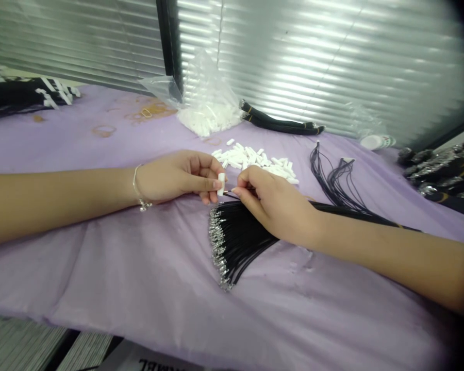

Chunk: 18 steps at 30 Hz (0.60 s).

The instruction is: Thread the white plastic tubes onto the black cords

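Between its thumb and fingers, my left hand [185,178] pinches a small white plastic connector housing [221,184], held upright. My right hand [276,203] is closed in a pinch on a thin black wire [228,194], whose tip is close to the housing's side; whether it has entered cannot be told. Below both hands a fanned bundle of black wires [243,237] with silvery metal terminals [218,247] lies on the table, partly covered by my right hand and forearm. Just behind the hands is a loose pile of white housings [251,157].
A clear bag of white housings [209,116] stands at the back on the purple tablecloth [139,288]. Rubber bands [147,112] lie left of it. Black wire bundles [282,123] lie behind, with more wires [336,180] at right, a stack [448,170] far right and another bundle [15,95] far left.
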{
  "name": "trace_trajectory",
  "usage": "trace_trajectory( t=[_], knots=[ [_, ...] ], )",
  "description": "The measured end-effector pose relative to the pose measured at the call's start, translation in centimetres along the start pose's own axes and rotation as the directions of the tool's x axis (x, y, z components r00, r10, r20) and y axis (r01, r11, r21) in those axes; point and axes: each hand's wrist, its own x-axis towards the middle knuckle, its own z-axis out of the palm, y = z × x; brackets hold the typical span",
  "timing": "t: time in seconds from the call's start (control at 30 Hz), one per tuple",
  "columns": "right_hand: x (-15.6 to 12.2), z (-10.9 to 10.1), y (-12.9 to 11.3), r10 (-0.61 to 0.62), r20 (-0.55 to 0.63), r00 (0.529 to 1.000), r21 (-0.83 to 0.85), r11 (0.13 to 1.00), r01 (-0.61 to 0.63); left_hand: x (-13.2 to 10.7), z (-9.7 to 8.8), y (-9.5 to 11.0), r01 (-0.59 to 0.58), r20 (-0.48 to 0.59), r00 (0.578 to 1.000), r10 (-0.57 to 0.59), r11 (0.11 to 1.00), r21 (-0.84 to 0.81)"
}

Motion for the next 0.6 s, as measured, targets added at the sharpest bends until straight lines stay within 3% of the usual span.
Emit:
trace_trajectory(
  t=[0.6],
  knots=[
    [-0.19, 0.11, 0.14, -0.048, -0.014, 0.999, -0.026, 0.999, 0.047, 0.02, -0.09, -0.22, 0.008, 0.035, 0.999, -0.006, 0.998, -0.056]
  ],
)
